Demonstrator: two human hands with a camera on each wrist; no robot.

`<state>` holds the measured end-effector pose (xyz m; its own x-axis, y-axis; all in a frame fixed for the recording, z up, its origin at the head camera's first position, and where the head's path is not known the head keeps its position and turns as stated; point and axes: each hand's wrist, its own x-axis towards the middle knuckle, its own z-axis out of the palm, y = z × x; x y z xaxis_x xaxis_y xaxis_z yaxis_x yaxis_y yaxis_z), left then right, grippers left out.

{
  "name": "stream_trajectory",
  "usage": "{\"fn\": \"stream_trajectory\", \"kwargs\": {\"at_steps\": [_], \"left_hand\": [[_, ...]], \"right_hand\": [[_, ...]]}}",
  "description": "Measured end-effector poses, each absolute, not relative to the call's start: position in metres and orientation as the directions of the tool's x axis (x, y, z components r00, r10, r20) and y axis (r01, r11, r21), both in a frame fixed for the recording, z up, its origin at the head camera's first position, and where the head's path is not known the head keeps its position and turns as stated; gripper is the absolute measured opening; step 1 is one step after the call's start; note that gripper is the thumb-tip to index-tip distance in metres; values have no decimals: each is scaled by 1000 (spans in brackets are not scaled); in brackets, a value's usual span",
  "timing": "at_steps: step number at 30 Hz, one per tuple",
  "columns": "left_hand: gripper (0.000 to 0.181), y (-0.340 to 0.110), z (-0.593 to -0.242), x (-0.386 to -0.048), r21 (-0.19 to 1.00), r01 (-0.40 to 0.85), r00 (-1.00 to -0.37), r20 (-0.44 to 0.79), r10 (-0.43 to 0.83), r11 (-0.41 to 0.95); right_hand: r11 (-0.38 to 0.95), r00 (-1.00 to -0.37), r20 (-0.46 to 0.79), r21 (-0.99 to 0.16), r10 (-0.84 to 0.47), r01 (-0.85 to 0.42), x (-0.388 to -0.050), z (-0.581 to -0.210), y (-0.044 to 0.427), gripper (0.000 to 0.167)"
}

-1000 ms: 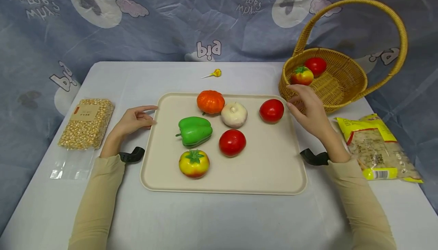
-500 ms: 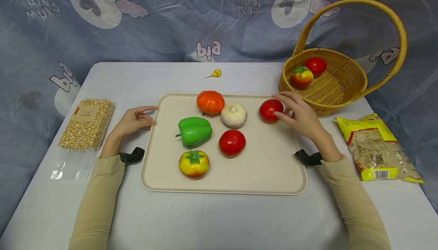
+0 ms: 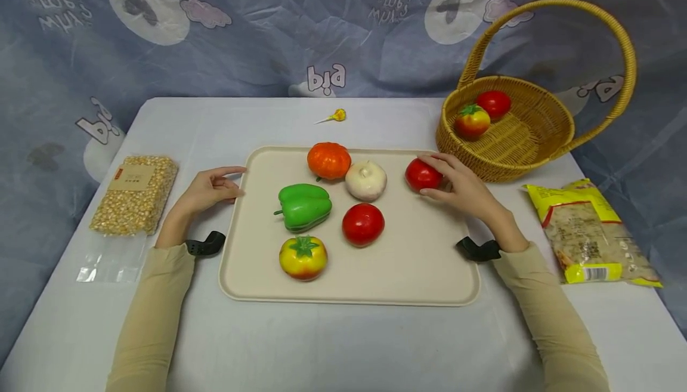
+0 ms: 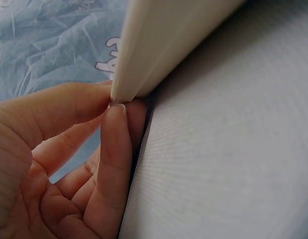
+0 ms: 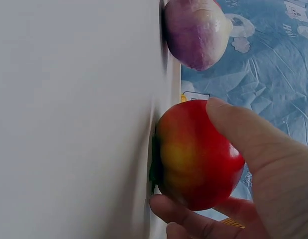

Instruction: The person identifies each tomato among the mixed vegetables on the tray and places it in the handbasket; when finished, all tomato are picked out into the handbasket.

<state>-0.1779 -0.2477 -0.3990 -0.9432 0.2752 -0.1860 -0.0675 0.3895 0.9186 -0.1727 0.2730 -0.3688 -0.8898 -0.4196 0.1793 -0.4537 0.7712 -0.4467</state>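
My right hand (image 3: 461, 188) curls round a red toy tomato (image 3: 421, 175) at the back right of a beige tray (image 3: 418, 261). In the right wrist view the tomato (image 5: 198, 157) shows a yellow-orange patch and has its green stem toward the tray; the thumb presses one side and fingertips touch the other. My left hand (image 3: 208, 191) holds the tray's left rim, and the left wrist view shows thumb and fingers pinching its edge (image 4: 144, 55). Also on the tray are an orange pumpkin (image 3: 329, 160), a white-and-purple bulb (image 3: 366, 181), a green pepper (image 3: 304, 207), another red tomato (image 3: 363, 224) and a yellow-red tomato (image 3: 303, 258).
A wicker basket (image 3: 483, 165) with a tall handle stands at the back right, two tomatoes inside. One yellow packet (image 3: 590, 231) lies at right, a bag of corn kernels (image 3: 134, 195) at left. Behind the tray lies a yellow lollipop (image 3: 338, 115).
My right hand has moved left from beside the basket over the tray's edge and closed round the red tomato. The left hand stays at the tray's rim.
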Motion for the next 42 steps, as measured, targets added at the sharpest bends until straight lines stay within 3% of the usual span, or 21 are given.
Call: {"fn": "stream_trajectory", "kwargs": {"at_steps": [20,42], "left_hand": [[54,-248,-402,-177,930,-65,-948,-171,269,362],[55,-247,-400,-175,940,-84,-946,-179,270,330]], "right_hand": [[783,-885,188,-412,-426,-465,-166,-357,266,65],[794,-857,378,-366,-350,-486,-167,-311,285,72]]}}
